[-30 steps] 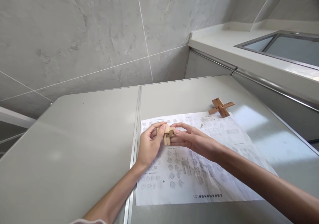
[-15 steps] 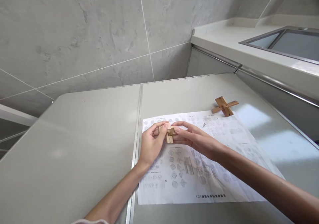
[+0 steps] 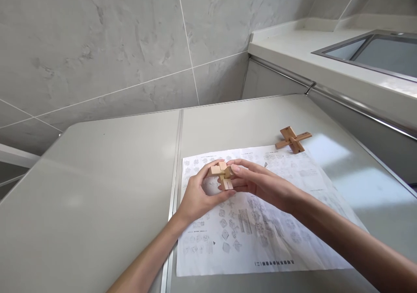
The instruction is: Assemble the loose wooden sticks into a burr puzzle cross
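Observation:
Between my two hands is a small light-wood interlocking puzzle (image 3: pixel 224 174), its short blocks crossing at the middle. My left hand (image 3: pixel 198 195) curves round it, fingers behind and the thumb along the near lower end. On the other side, my right hand (image 3: pixel 252 178) pinches the right-hand block with the thumb in front. The fingertips behind the puzzle are partly hidden. Beneath both hands lies a printed instruction sheet (image 3: pixel 273 251) with rows of small puzzle drawings.
A darker wooden cross-shaped puzzle (image 3: pixel 293 139) rests at the sheet's far right corner. The grey table (image 3: pixel 124 189) has a metal seam (image 3: pixel 176 171) left of the sheet. A white counter (image 3: pixel 283 45) with a sink (image 3: pixel 374 52) stands at the right, a tiled wall (image 3: pixel 130 37) behind.
My left thumb has slid from the top of the puzzle down to its near end. The puzzle has tilted, so its crossing blocks show more. My right hand keeps its pinch.

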A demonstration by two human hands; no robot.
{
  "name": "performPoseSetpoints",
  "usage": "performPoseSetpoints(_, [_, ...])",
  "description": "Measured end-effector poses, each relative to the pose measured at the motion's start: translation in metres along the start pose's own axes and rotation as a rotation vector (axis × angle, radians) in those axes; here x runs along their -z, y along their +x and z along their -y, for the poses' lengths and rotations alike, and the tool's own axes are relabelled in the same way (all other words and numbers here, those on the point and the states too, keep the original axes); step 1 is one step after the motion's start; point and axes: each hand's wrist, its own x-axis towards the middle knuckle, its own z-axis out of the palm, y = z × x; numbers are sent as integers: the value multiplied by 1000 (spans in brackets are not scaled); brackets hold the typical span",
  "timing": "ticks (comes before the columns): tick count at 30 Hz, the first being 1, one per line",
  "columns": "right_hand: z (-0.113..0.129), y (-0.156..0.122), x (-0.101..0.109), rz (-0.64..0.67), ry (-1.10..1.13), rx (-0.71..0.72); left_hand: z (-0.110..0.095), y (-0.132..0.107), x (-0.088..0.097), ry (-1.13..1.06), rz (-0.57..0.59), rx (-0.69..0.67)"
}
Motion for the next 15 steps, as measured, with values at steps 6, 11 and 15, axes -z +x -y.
performPoseSetpoints(6, [2, -8, 1, 2, -76, -47, 1, -2, 1, 59, 46, -26])
performPoseSetpoints(11, [1, -8, -2, 19, -129, -30, 5, -3, -1, 122, 12, -76])
performPoseSetpoints(15, [-8, -4, -3, -21, -193, 41, 7, -1, 0, 54, -3, -40])
